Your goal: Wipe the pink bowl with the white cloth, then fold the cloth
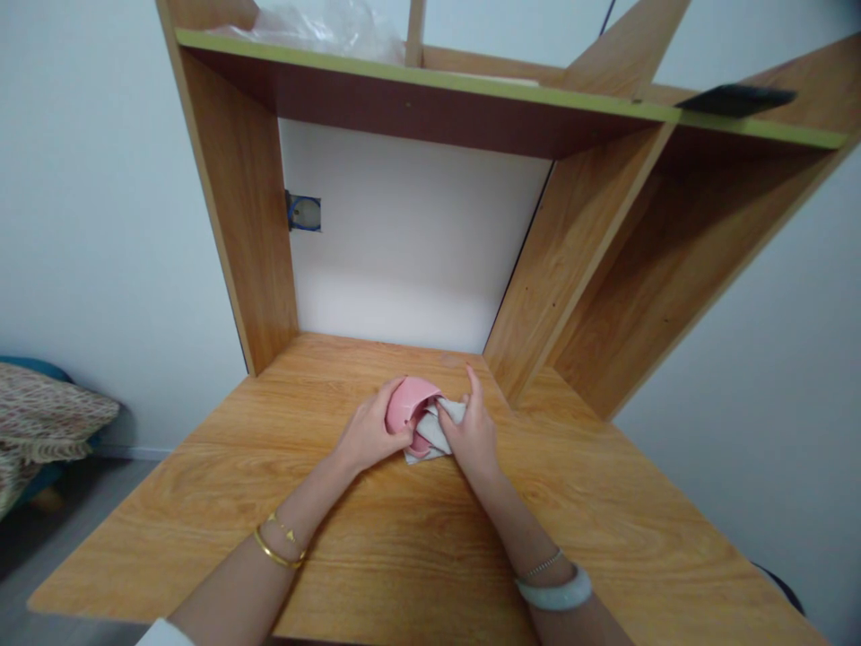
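Observation:
A glossy pink bowl-like piece [408, 401] is tilted on its side above the desk, its opening turned to the right. My left hand [374, 429] grips it from the left, thumb at the near rim and fingers behind. My right hand [473, 431] pinches a pale grey cloth [436, 429], part of which is pushed into the opening. The index finger of that hand points up, away from the cloth. The cloth's lower edge hangs below the pink piece. Its exact kind I cannot make out, since my fingers and the cloth cover much of it.
The wooden desk [404, 538] lies under my hands. Behind it rise wooden side panels [578, 269] and a shelf [404, 72] with clear plastic wrapping [329, 31] and a dark flat object [738, 99]. A wall socket box [305, 213] shows at the back. A fringed blanket [50, 413] lies at the left.

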The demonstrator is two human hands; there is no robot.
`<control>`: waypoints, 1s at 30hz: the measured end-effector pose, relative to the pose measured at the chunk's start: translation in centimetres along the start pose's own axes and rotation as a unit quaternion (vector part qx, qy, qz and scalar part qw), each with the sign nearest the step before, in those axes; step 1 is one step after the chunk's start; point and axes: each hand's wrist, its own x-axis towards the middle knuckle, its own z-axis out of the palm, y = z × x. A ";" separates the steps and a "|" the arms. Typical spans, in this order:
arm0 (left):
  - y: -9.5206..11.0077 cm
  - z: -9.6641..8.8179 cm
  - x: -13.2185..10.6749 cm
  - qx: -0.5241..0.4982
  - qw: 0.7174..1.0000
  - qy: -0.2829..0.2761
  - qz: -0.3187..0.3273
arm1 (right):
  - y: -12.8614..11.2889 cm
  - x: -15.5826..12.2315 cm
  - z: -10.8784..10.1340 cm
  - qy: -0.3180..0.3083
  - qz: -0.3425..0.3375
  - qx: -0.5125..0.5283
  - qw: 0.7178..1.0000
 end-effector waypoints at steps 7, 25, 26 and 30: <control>0.2 0.1 -0.1 -0.003 0.999 -0.028 0.033 | 0.8 0.2 0.8 -0.080 0.062 0.016 0.995; 0.1 1.6 -0.2 -0.136 0.990 -0.027 -0.014 | 1.0 0.0 1.9 -0.030 0.092 0.191 0.977; 0.2 1.4 -0.2 -0.119 0.992 -0.027 -0.025 | 0.9 0.1 1.8 -0.038 0.092 0.169 0.981; 0.3 0.6 -0.1 -0.029 0.997 -0.031 -0.060 | 0.6 0.3 0.6 -0.050 0.085 0.050 0.994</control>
